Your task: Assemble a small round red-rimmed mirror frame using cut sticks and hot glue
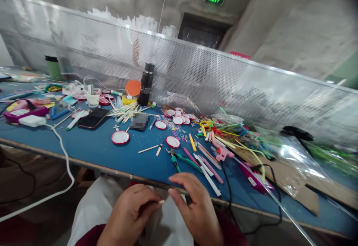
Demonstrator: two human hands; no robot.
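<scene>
In front of my lap, below the table edge, my left hand (134, 210) is closed in a pinch. A small pale tip (161, 202) sticks out between its thumb and forefinger; the rest is hidden by the fingers. To its right, my right hand (194, 205) is open, thumb and forefinger apart, with nothing visible between them. Just beyond it on the blue table lie green-handled pliers (175, 161). Close by are a white disc with a red rim (173, 142), a thin wooden stick (148, 149) and several white and pink sticks (205, 171).
A pink glue gun (223, 153) lies to the right with its black cord hanging over the edge. A phone (93, 118), wooden sticks (125, 111) and a black bottle (146, 83) stand or lie farther back. A perforated metal screen (179, 63) borders the table.
</scene>
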